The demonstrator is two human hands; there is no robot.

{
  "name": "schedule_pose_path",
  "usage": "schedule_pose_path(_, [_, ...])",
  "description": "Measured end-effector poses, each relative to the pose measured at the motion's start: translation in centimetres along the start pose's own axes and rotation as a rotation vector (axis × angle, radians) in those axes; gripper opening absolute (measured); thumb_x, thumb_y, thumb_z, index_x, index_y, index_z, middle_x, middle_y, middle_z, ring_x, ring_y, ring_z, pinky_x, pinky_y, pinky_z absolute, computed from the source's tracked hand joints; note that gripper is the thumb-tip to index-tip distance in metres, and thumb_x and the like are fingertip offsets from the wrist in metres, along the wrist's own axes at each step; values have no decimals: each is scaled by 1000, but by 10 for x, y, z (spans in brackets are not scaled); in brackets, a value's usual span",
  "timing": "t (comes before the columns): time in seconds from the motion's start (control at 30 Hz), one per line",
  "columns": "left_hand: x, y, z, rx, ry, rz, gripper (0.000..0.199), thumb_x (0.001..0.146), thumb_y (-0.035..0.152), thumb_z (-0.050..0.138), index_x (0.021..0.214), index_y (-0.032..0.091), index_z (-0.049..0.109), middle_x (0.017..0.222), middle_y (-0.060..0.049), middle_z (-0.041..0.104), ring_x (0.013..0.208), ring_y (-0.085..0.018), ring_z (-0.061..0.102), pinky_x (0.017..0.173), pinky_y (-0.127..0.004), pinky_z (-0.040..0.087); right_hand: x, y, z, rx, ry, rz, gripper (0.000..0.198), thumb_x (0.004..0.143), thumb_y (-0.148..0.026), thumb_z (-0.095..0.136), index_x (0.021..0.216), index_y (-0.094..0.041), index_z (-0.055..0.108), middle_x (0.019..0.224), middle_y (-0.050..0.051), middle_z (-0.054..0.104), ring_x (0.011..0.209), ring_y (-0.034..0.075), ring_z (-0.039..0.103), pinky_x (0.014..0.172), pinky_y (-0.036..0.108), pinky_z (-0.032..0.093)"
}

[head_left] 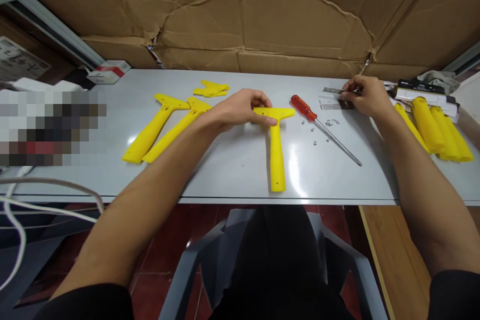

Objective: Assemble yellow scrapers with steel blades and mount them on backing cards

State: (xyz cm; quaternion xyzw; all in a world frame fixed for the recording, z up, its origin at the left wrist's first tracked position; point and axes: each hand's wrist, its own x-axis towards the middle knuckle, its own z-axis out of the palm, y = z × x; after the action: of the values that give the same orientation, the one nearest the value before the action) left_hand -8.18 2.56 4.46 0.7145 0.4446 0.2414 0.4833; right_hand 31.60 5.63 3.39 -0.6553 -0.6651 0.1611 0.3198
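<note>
My left hand [243, 110] is closed on the wide head of a yellow T-shaped scraper handle [277, 155], whose grip points toward the table's front edge. Over at the right, my right hand [369, 96] pinches a thin metal blade [332, 90]. Just below it, more flat blades [333, 106] lie on the table, partly hidden by the hand. Between the hands rests a red-handled screwdriver [303, 108], its shaft slanting toward the front right. Several small screws [329, 123] are scattered around the shaft.
Two yellow scraper handles [150, 135] lie left on the white table [225, 175], with small yellow plastic pieces [212, 88] behind them. More yellow scrapers [429, 125] with black-and-white packaging [425, 92] are at far right. Cardboard [262, 30] backs the table; white cables [15, 225] hang left.
</note>
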Motion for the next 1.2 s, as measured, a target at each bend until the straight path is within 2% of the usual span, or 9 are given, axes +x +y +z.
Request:
schedule_pose_path(0.13, [-2, 8, 16, -369, 72, 42, 58, 53, 28, 106, 102, 18, 76, 84, -3, 74, 69, -14, 64, 63, -30, 48, -2, -17, 1, 193, 68, 39, 38, 78, -31, 86, 105, -7, 73, 96, 10, 76, 77, 0, 67, 71, 19, 41])
schedule_pose_path(0.2, [-4, 13, 27, -483, 67, 54, 59, 52, 27, 106, 103, 16, 78, 86, -4, 77, 75, -14, 68, 69, -29, 53, -17, -37, 6, 424, 51, 12, 48, 78, -41, 87, 108, -9, 68, 95, 11, 76, 78, 5, 72, 69, 19, 43])
schedule_pose_path(0.27, [-7, 17, 36, -558, 51, 90, 54, 53, 27, 107, 99, 14, 80, 93, -5, 79, 86, -14, 72, 81, -28, 57, -39, -63, 14, 677, 6, -53, 51, 73, -43, 93, 99, -11, 63, 82, 7, 72, 77, 7, 72, 66, 19, 42])
schedule_pose_path(0.37, [-12, 19, 45, -623, 46, 175, 46, 62, 34, 105, 97, 16, 81, 101, -4, 80, 92, -14, 74, 86, -27, 59, -73, -99, 25, 817, -109, -133, 49, 75, -45, 93, 91, -11, 61, 82, 5, 70, 74, 4, 65, 62, 16, 38])
schedule_pose_path(0.53, [-16, 22, 46, -658, 7, 219, 46, 72, 42, 101, 106, 19, 80, 107, -7, 82, 91, -19, 79, 85, -34, 66, -95, -118, 32, 835, -142, -113, 47, 81, -51, 88, 84, -11, 62, 71, 1, 61, 50, -2, 38, 48, 18, 25])
schedule_pose_path(0.6, [-17, 22, 45, -643, -19, 210, 46, 73, 42, 100, 106, 17, 80, 104, -8, 83, 88, -19, 80, 84, -34, 67, -95, -115, 31, 839, -151, -113, 45, 82, -50, 88, 86, -12, 64, 74, 1, 64, 48, 0, 41, 44, 19, 27])
schedule_pose_path(0.8, [-19, 23, 46, -624, -31, 218, 43, 72, 37, 100, 105, 17, 82, 96, -5, 83, 85, -17, 78, 80, -29, 65, -101, -115, 30, 804, -243, -161, 39, 81, -44, 89, 99, -13, 71, 88, 3, 73, 52, 6, 59, 48, 24, 52])
schedule_pose_path(0.97, [-22, 28, 48, -621, -31, 254, 42, 66, 35, 103, 99, 18, 82, 95, -5, 83, 80, -15, 75, 74, -25, 62, -113, -126, 30, 714, -183, -221, 38, 78, -42, 91, 89, -12, 71, 62, 0, 62, 45, 8, 56, 43, 20, 47])
schedule_pose_path(1.2, [-26, 32, 49, -576, 48, 303, 38, 67, 40, 102, 93, 20, 82, 89, -2, 79, 79, -15, 73, 72, -27, 62, -119, -124, 33, 669, -157, -267, 36, 76, -42, 92, 91, -14, 76, 67, -1, 63, 47, 5, 54, 42, 18, 45])
